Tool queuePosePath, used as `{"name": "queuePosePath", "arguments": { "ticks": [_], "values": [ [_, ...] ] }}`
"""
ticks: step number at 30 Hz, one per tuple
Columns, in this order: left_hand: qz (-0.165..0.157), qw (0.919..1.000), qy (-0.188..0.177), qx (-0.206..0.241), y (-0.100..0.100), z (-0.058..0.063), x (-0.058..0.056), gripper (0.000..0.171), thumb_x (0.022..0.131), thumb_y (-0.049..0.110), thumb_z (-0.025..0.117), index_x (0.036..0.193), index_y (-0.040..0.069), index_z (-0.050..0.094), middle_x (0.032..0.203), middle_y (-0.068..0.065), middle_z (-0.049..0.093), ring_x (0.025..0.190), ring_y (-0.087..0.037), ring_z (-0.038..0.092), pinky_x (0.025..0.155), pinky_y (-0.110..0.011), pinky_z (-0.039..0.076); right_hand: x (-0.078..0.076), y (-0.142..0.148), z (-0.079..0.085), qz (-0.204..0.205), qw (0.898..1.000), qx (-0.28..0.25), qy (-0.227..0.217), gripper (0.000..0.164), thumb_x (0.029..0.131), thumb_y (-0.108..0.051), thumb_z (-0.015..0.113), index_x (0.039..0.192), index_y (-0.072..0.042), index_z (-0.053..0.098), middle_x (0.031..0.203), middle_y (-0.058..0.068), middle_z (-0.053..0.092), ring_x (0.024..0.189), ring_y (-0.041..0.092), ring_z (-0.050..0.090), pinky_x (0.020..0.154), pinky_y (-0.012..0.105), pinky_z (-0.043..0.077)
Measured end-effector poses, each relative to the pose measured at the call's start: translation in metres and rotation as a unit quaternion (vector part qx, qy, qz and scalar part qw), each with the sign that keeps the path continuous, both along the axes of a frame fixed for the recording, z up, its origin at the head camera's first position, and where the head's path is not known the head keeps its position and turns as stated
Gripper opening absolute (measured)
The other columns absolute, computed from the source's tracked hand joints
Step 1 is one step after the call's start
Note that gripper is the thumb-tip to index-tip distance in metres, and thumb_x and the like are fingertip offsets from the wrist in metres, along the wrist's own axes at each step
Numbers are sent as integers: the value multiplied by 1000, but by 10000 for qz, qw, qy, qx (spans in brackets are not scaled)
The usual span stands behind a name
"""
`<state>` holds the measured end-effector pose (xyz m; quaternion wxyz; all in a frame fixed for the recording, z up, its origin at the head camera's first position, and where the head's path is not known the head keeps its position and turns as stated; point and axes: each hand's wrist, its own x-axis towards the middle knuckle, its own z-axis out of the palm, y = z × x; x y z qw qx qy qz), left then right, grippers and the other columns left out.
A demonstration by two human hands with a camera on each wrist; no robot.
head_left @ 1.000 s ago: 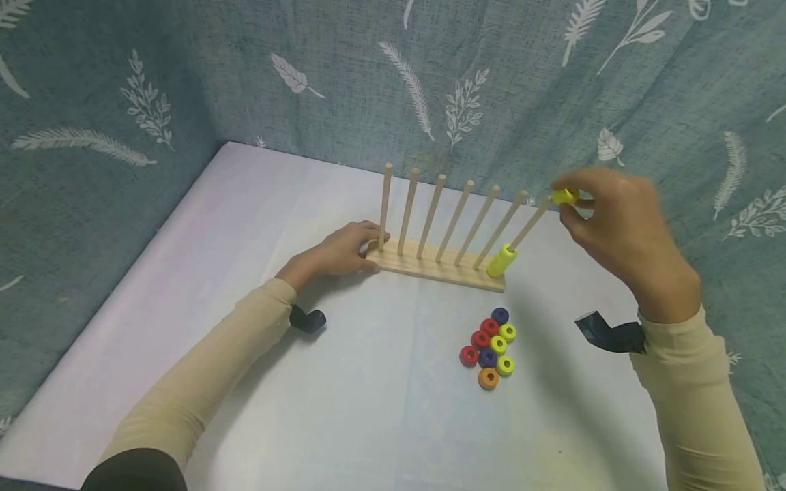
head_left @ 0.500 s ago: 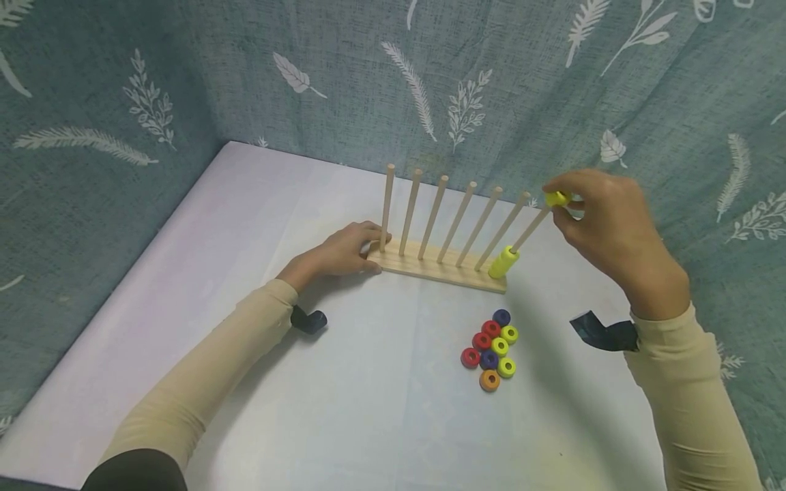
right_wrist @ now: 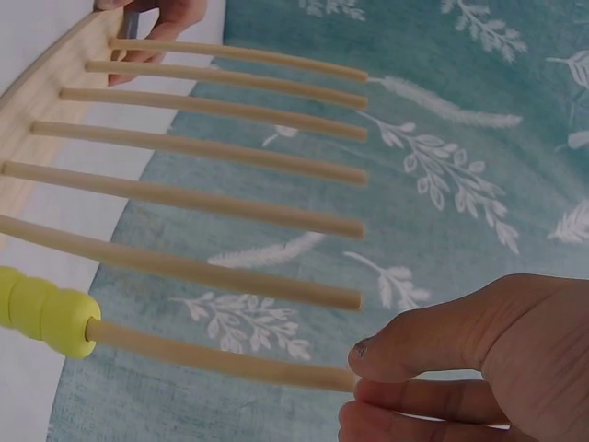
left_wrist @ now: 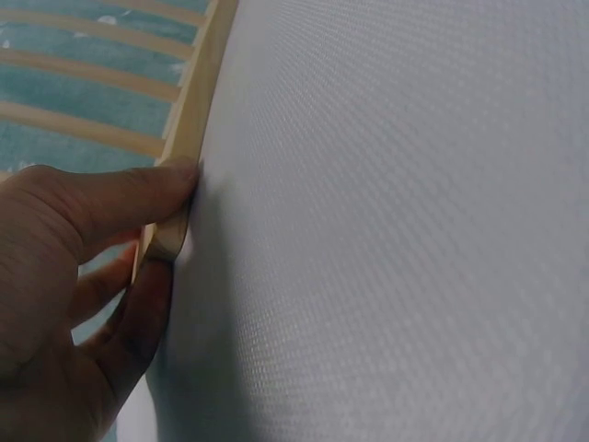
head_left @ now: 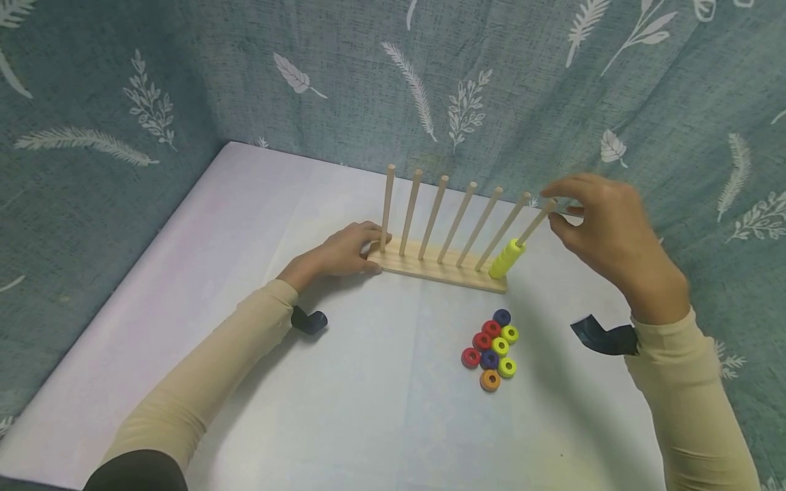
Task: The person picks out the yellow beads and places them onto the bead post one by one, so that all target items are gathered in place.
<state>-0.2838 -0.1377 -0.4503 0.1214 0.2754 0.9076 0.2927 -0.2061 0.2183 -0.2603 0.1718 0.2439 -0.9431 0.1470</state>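
Note:
A wooden peg rack stands on the table with a row of several upright pegs. My left hand grips the left end of its base; in the left wrist view the thumb lies on the front edge, with fingers round the end. A stack of yellow beads sits low on the rightmost peg. At that peg's tip is my right hand, thumb and fingers spread around it with no bead between them. Whether the fingertips touch the peg is hard to tell.
Loose ring beads lie in a cluster in front of the rack's right end: red, yellow, dark blue and one orange. A teal leaf-patterned curtain hangs behind the white table.
The yellow bead my right hand pinched has been let go over the rightmost peg and has slid down onto the stack, which is taller. My left hand has stayed on the base.

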Motion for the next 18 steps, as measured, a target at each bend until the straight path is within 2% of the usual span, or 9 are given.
{"name": "queuePosePath", "arguments": {
  "ticks": [9,18],
  "values": [
    [-16,10000,22,6,0,-1,-2,65,84,21,82,143,7,56,147,-15,48,137,-35,41,115,-49,32,8,9,-2,-35,9998,-7,170,34,78,12,74,111,2,72,112,20,69,91,40,70,73,53,59],
    [-127,9998,116,104,1,-4,-4,61,84,19,82,139,6,58,145,-15,50,136,-35,43,113,-49,34,23,18,-5,-24,9989,-33,463,37,75,12,74,111,1,73,110,18,69,82,39,71,69,52,58]
  ]
}}
